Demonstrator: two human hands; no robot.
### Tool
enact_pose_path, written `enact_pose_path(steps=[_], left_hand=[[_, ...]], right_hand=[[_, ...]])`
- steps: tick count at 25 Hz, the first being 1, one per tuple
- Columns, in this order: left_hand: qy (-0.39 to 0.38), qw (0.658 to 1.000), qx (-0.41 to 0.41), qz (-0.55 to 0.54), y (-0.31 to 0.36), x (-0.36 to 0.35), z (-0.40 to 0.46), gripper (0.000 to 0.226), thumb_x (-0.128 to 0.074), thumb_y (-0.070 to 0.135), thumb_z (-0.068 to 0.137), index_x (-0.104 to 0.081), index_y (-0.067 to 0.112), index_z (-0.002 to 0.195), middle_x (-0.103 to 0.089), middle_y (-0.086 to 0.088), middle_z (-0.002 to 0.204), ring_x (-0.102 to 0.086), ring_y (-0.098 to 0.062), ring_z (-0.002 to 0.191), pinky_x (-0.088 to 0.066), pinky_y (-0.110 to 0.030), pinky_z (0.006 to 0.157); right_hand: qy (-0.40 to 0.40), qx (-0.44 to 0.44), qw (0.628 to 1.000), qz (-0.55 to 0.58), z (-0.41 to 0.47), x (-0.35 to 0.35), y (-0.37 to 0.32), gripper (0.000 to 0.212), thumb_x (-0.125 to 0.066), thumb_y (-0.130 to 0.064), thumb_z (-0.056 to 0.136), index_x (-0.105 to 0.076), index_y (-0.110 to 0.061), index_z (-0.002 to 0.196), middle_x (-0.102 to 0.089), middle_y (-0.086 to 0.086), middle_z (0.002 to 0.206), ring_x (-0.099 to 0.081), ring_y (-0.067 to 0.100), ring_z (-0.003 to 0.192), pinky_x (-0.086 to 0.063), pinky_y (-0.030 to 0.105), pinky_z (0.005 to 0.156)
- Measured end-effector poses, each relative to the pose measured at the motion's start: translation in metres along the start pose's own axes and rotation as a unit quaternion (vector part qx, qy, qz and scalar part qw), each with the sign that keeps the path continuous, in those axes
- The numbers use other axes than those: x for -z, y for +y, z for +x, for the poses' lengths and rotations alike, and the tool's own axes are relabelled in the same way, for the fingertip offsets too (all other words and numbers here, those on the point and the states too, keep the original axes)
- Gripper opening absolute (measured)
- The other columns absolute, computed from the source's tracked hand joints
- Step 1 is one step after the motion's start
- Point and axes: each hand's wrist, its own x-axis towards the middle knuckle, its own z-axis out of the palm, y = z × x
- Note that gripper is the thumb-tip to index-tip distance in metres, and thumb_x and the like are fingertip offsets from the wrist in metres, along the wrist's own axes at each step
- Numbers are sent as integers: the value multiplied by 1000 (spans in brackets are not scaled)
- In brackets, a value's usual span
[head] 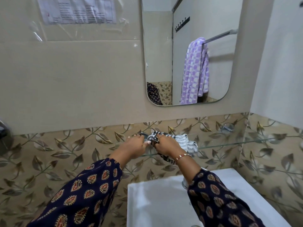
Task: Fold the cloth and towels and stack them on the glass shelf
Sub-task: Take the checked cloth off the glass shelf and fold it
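Reaching over white basin point(164, 202), both hands bunching checked cloth point(172, 140) on glass shelf point(229, 142): right hand point(165, 145) fingers curled into fabric, left hand point(134, 145) pinching its edge. Risking loose striped end sliding off the slick front edge into the basin.

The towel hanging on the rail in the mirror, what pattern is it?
Purple and white dots, on the towel reflected in the mirror, head view.

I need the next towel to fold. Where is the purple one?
The purple towel shows only in the mirror, upper right, hanging on a towel bar.
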Motion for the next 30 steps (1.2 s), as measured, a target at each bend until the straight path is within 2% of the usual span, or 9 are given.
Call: enact_pose_path(steps=[6,9,12,15,17,19,24,27,30], left_hand=[[-16,999,2,36,2,-7,-16,54,-25,40,99,-30,7,141,-37,-12,148,-32,-25,138,-22,-40,115],[-23,999,12,27,-3,-9,-21,57,-24,41,98,-25,7,144,-29,-12,152,-25,-23,142,-17,-39,117],[-20,999,14,24,-1,-7,-25,58,-24,42,98,-22,7,145,-25,-12,154,-22,-23,143,-16,-38,117],[-21,999,10,24,2,-6,-29,58,-25,41,99,-23,6,145,-26,-13,153,-23,-23,143,-16,-38,117],[-15,1000,10,23,3,-4,-29,57,-25,40,99,-25,6,144,-29,-13,152,-25,-24,142,-17,-39,117],[-11,1000,11,25,3,-2,-29,56,-25,40,99,-26,6,143,-31,-13,151,-25,-24,141,-18,-39,117],[-7,1000,3,25,0,-3,-37,58,-26,41,98,-24,7,144,-27,-12,153,-21,-24,143,-16,-40,118],[-17,1000,-3,21,0,-7,-38,59,-27,44,97,-29,7,142,-33,-13,150,-28,-25,140,-22,-41,117],[-7,1000,-24,5,17,-4,-30,53,-28,42,97,-38,7,136,-43,-13,143,-38,-25,133,-29,-41,111]], right_hand=[[13,-73,996,50,5,15,70,36,-40,-24,94,-51,-8,124,-59,18,125,-56,30,112,-44,32,86],[24,-127,989,77,4,32,119,40,-40,-33,94,-57,-8,121,-60,18,125,-56,31,114,-45,36,97],[71,-187,979,43,4,33,143,41,-41,-35,93,-59,-8,118,-61,18,126,-56,33,115,-43,39,99],[141,-242,959,-37,5,17,127,42,-40,-33,92,-58,-9,122,-54,13,135,-47,29,126,-26,41,110],[158,-266,949,-59,4,9,100,48,-40,-33,91,-53,-9,130,-45,12,143,-37,29,133,-18,43,113],[149,-246,956,-57,4,-2,68,48,-42,-32,89,-52,-9,130,-45,13,143,-36,30,133,-18,44,114],[145,-77,986,-42,-3,-29,1,43,-45,-24,84,-56,-12,124,-54,10,134,-46,27,125,-31,42,109],[127,9,991,-41,-18,-26,2,46,-44,-18,86,-52,-15,131,-53,7,138,-45,24,128,-30,36,107],[112,43,992,-37,-39,-22,14,49,-45,-18,90,-42,-16,139,-43,5,147,-36,20,137,-23,34,114]])
